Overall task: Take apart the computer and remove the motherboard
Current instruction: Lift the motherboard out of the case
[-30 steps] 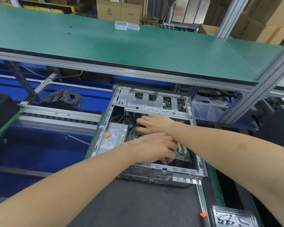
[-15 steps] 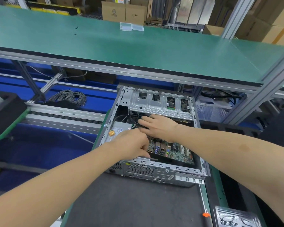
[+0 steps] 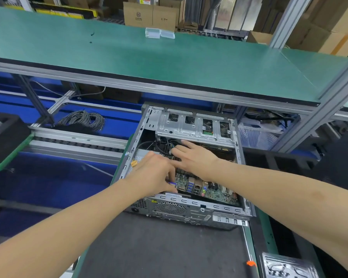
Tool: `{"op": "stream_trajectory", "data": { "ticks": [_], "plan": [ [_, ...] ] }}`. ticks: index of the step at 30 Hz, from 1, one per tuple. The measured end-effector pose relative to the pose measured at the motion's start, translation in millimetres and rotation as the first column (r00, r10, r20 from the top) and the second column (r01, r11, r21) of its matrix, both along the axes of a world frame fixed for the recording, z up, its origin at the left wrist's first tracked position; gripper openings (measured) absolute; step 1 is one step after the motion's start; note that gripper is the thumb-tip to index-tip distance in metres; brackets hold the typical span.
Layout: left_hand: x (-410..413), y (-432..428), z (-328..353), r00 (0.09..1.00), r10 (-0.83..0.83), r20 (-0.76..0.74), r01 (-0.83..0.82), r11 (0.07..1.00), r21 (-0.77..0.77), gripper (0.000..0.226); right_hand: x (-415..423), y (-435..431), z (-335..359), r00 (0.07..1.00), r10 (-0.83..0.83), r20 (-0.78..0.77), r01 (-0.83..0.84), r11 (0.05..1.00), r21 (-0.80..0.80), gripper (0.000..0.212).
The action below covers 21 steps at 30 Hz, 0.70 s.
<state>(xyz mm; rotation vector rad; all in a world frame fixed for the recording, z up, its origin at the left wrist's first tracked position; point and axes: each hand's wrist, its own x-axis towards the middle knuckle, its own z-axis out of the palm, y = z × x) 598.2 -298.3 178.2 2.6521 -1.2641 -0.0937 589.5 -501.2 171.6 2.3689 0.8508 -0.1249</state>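
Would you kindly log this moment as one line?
left hand: grips green motherboard at port edge | right hand: fingers straight, inside open grey metal computer case

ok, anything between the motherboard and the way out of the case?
Nothing above the near half of the motherboard; the case is open on top. The drive cage overhangs its far end; black cables lie by the right hand. The left hand holds the near edge.

Two clear plastic boxes [image 3: 159, 33] sit side by side at the far edge of the green bench [image 3: 169, 63]; cardboard boxes [image 3: 151, 16] stand behind. A grey cable coil [image 3: 84, 119] lies lower left.
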Motion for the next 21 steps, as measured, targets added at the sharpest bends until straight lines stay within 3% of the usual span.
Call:
{"op": "stream_trajectory", "data": {
  "ticks": [5,8,12,21],
  "plan": [
    [7,12,3,0.973,-0.041,-0.226,0.018,0.995,-0.101,0.033,-3,-2,13,0.999,-0.001,-0.032,0.003,0.999,0.054,0.099],
    [5,20,5,0.972,-0.094,-0.215,0.073,0.992,-0.104,0.031,-3,-5,26,0.995,-0.067,-0.076,0.078,0.986,0.145,0.103],
    [2,27,11,0.953,-0.16,-0.258,0.115,0.977,-0.182,0.021,-5,-4,36,0.989,-0.106,-0.103,0.122,0.978,0.167,0.089],
    [1,32,30,0.917,-0.173,-0.36,-0.038,0.859,-0.51,0.014,-13,2,66,0.951,-0.173,-0.257,0.237,0.94,0.245,0.096]
  ]
}}
